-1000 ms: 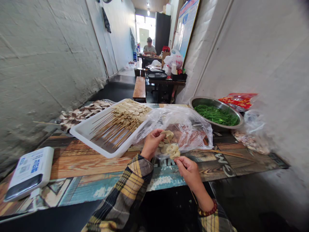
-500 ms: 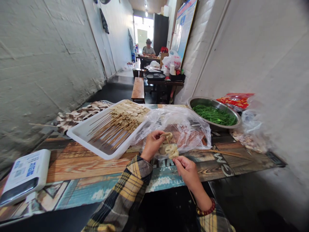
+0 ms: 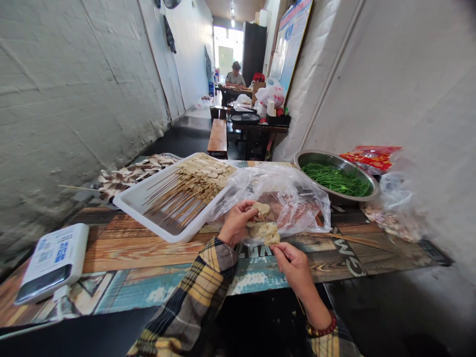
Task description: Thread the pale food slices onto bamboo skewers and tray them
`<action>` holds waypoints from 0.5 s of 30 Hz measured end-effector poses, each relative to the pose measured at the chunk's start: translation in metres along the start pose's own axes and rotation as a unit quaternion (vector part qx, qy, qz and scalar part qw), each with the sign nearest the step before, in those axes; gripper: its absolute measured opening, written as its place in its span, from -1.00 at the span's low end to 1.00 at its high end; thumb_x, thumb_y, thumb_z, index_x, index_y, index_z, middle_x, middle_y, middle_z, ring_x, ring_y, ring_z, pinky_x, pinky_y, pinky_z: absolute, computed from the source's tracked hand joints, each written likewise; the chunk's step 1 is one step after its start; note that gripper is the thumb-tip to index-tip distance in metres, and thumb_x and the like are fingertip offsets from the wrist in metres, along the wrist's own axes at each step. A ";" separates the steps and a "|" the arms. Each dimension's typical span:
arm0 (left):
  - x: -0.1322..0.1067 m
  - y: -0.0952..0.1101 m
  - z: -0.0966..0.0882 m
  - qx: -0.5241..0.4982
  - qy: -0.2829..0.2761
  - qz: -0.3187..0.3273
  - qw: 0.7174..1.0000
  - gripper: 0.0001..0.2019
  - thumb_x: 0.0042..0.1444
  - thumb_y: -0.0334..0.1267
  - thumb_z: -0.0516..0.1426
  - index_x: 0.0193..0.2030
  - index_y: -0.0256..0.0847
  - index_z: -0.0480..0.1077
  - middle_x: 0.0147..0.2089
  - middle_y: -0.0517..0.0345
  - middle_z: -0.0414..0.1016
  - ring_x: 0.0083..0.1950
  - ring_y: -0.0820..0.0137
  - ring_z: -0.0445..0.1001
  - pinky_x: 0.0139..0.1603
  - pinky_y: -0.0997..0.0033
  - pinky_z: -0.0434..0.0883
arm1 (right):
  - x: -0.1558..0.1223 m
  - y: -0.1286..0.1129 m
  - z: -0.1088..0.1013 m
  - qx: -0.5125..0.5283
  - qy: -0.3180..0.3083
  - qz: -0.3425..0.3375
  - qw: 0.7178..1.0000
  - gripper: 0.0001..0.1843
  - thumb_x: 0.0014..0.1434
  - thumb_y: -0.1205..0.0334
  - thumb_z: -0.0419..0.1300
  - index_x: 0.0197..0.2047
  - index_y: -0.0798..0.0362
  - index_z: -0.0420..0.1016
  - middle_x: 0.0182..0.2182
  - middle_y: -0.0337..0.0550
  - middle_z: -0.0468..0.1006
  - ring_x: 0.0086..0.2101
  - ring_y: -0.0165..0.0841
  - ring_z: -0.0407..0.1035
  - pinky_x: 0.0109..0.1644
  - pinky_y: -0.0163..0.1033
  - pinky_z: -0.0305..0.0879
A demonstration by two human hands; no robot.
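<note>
Since half a second ago the pale slice point(image 3: 261, 208) has turned to show more of its flat face, while both hands stay close in front of the plastic bag point(image 3: 286, 191). The left hand point(image 3: 237, 221) pinches that slice between thumb and fingertips, right at the mouth of the plastic bag. The right hand point(image 3: 293, 260), nearer the person than the bag, is closed in a pinch on a skewer point(image 3: 266, 232) that already carries a few pale slices; those lie just under the held slice, against the bag's front edge. The bag lies crumpled on the patterned tabletop point(image 3: 130, 248). Left of the bag, touching it, is a white tray point(image 3: 128, 204) with a row of loaded bamboo skewers point(image 3: 186, 191); farther left of the bag is a batch of mushroom skewers point(image 3: 130, 174). Right of the bag stands a metal bowl point(image 3: 308, 157) of green stems, with a red packet point(image 3: 372, 156) beyond it. A bare stick point(image 3: 353, 239) lies on the tabletop by the bag's right corner. Far to the bag's left, a white device point(image 3: 52, 260) rests near the tabletop's edge.
</note>
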State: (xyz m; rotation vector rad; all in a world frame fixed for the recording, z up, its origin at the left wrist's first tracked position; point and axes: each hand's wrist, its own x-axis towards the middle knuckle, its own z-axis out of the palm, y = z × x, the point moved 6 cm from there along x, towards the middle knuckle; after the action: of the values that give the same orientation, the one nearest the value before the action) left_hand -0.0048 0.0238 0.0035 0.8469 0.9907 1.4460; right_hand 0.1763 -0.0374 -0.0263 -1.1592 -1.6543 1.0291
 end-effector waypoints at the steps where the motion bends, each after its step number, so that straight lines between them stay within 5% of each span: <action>1: 0.000 0.000 0.000 -0.003 0.002 -0.003 1.000 -0.79 -0.16 -0.24 0.31 -0.36 -0.29 0.49 -0.47 0.16 0.49 -0.51 0.56 0.37 -0.51 0.60 0.22 | 0.000 0.001 0.000 -0.001 0.001 -0.002 1.000 -0.66 0.20 0.03 0.14 -0.36 0.11 0.58 -0.64 -0.28 0.37 -0.63 -0.46 0.17 -0.57 -0.38 0.11; 15: -0.004 -0.005 0.001 -0.047 0.018 -0.025 0.998 -0.75 -0.17 -0.19 0.32 -0.41 -0.30 0.44 -0.47 0.18 0.46 -0.51 0.53 0.39 -0.49 0.55 0.25 | -0.003 0.005 0.000 -0.023 0.005 -0.022 0.999 -0.66 0.23 0.05 0.13 -0.31 0.12 0.61 -0.58 -0.23 0.44 -0.61 -0.46 0.21 -0.57 -0.39 0.13</action>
State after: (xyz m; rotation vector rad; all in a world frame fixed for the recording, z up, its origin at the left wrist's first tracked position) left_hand -0.0017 0.0199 -0.0012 0.7247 0.9558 1.4580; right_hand 0.1781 -0.0388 -0.0319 -1.1522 -1.6966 0.9609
